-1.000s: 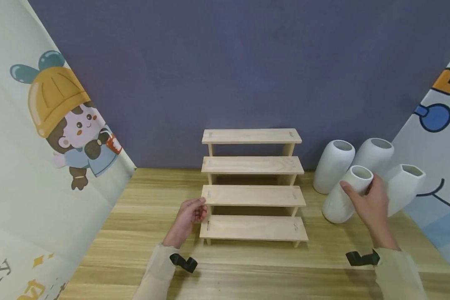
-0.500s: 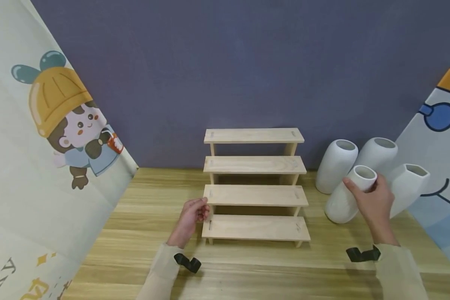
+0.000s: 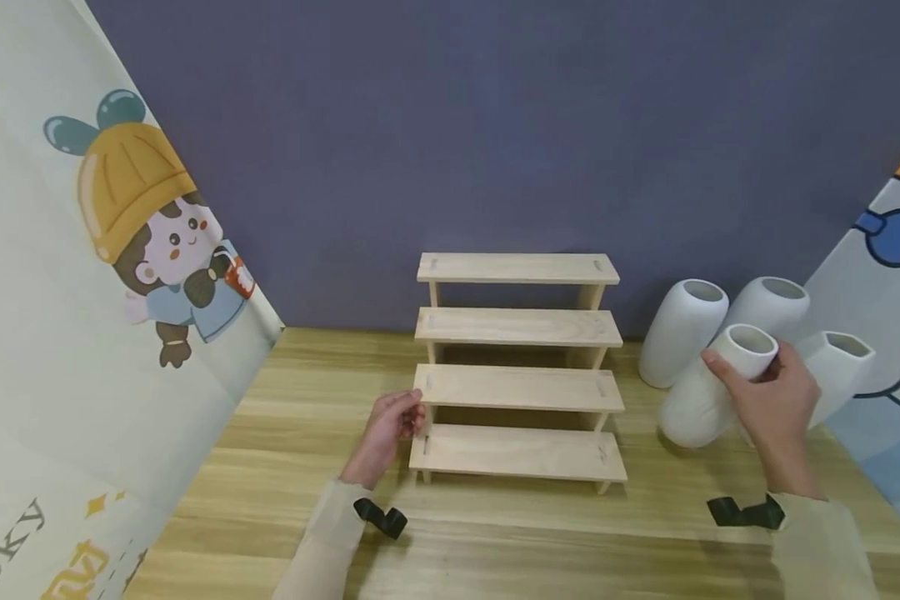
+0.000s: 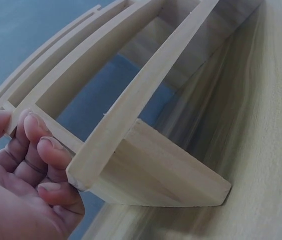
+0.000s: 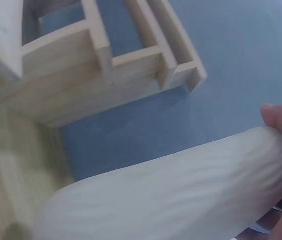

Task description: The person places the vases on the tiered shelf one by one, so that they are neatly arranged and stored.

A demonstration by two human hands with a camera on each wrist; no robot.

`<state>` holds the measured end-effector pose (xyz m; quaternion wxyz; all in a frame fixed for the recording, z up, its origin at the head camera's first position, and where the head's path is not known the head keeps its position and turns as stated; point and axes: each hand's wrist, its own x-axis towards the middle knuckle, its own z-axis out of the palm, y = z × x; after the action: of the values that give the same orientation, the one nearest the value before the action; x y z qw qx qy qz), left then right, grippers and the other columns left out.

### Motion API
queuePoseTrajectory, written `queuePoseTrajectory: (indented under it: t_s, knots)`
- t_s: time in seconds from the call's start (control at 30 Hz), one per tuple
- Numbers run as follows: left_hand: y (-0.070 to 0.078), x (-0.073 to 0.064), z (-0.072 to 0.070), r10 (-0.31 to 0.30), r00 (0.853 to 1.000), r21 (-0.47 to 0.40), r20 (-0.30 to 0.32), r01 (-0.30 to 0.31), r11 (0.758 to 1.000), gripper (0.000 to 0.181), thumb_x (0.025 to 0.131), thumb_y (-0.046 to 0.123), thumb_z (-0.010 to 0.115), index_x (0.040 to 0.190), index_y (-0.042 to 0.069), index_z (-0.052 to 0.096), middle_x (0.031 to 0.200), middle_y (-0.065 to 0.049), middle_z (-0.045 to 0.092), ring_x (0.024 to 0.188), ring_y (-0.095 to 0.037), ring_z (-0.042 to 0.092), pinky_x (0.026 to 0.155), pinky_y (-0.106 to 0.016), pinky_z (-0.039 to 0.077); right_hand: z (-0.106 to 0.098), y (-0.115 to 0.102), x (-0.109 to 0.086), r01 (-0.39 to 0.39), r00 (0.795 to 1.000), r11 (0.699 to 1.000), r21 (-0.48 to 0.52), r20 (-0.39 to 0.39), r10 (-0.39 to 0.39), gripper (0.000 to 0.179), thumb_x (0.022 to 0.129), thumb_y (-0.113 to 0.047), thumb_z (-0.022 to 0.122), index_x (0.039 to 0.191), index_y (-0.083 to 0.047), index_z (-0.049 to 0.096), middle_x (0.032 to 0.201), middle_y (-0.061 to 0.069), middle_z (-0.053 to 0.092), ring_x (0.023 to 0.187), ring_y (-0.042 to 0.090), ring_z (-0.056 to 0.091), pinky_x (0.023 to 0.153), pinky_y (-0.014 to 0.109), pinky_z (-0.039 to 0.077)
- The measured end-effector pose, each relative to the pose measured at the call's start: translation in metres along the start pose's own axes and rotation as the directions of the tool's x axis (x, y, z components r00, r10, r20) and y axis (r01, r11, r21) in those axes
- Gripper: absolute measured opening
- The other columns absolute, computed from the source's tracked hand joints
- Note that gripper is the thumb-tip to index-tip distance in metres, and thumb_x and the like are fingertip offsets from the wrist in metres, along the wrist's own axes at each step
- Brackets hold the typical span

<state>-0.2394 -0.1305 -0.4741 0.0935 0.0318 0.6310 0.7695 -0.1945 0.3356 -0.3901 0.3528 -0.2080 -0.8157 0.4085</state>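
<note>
My right hand (image 3: 778, 408) grips a white ceramic vase (image 3: 701, 404) near its rim, thumb on the left side and fingers behind. In the right wrist view this vase (image 5: 170, 192) has a wavy ribbed surface, and its round base is close over the table. At the left end of a four-tier wooden step shelf (image 3: 521, 387), my left hand (image 3: 386, 429) pinches the second board from the bottom between thumb and curled fingers. The left wrist view shows the fingers (image 4: 36, 130) at that board's end, beside the shelf's side panel (image 4: 160, 170).
Two more white vases (image 3: 682, 333) (image 3: 772, 304) stand behind the held one. A faceted white vase (image 3: 836, 371) is to its right, partly hidden by my hand. A dark blue backdrop (image 3: 495, 125) closes the rear, with printed panels (image 3: 37, 292) at both sides of the wooden table (image 3: 330, 367).
The held vase has risen slightly and shifted a little right against the others, carried by my right hand. My left hand keeps its place on the shelf. The whole head view has drifted slightly.
</note>
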Motion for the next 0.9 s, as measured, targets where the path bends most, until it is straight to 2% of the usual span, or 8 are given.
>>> queuePoseTrajectory:
  t_s: [0.13,0.23,0.37,0.57,0.77,0.9]
  knots:
    - [0.001,0.001,0.000,-0.001,1.000,-0.003,-0.004,0.001,1.000,0.039,0.102,0.021,0.053,0.064,0.019,0.062,0.057,0.009,0.058,0.052,-0.006,0.050,0.054,-0.022,0.032,-0.006,-0.011,-0.002,-0.005,1.000,1.000,-0.001,0.006,0.005,0.048,0.075,-0.027,0.087,0.113,-0.014,0.061,0.082,-0.034,0.044,0.075,-0.009,0.042,0.068,0.011,0.032]
    - [0.000,0.002,0.000,0.002,1.000,-0.005,-0.010,-0.002,1.000,0.040,0.102,0.021,0.053,0.063,0.018,0.062,0.057,0.009,0.058,0.052,-0.006,0.050,0.054,-0.022,0.031,-0.010,-0.019,-0.004,-0.015,1.000,1.000,-0.005,0.017,0.015,0.055,0.076,-0.029,0.086,0.121,-0.010,0.061,0.085,-0.033,0.044,0.078,-0.009,0.043,0.070,0.012,0.033]
    - [0.000,0.002,-0.001,0.010,1.000,-0.002,-0.010,-0.010,1.000,0.040,0.102,0.020,0.053,0.063,0.019,0.062,0.056,0.009,0.059,0.051,-0.006,0.050,0.053,-0.022,0.031,-0.015,-0.030,-0.006,-0.042,0.998,0.999,-0.015,0.035,0.042,0.060,0.078,-0.032,0.084,0.129,-0.011,0.059,0.089,-0.032,0.044,0.080,-0.007,0.043,0.070,0.014,0.034]
    - [0.001,0.001,-0.001,0.004,1.000,0.003,-0.016,-0.004,1.000,0.040,0.102,0.020,0.053,0.063,0.018,0.062,0.055,0.008,0.058,0.050,-0.006,0.050,0.053,-0.022,0.031,-0.021,-0.046,-0.010,-0.054,0.997,0.998,0.030,0.056,0.052,0.047,0.076,-0.028,0.086,0.116,-0.025,0.061,0.088,-0.029,0.050,0.079,-0.004,0.046,0.067,0.012,0.036]
    - [0.002,0.000,0.001,-0.009,0.999,-0.008,-0.031,0.008,1.000,0.040,0.102,0.019,0.053,0.063,0.018,0.062,0.055,0.008,0.058,0.050,-0.006,0.050,0.053,-0.022,0.031,-0.027,-0.062,-0.017,-0.149,0.981,0.989,0.019,0.129,0.145,0.061,0.078,-0.034,0.085,0.133,-0.026,0.058,0.098,-0.030,0.051,0.086,-0.005,0.048,0.071,0.013,0.038]
    - [0.001,0.000,0.002,-0.008,1.000,-0.009,-0.026,0.008,1.000,0.040,0.102,0.018,0.053,0.062,0.018,0.061,0.055,0.008,0.058,0.050,-0.006,0.050,0.053,-0.022,0.031,-0.029,-0.072,-0.023,-0.145,0.975,0.989,0.016,0.170,0.140,0.065,0.080,-0.036,0.084,0.138,-0.026,0.056,0.106,-0.026,0.053,0.090,-0.004,0.050,0.072,0.013,0.039]
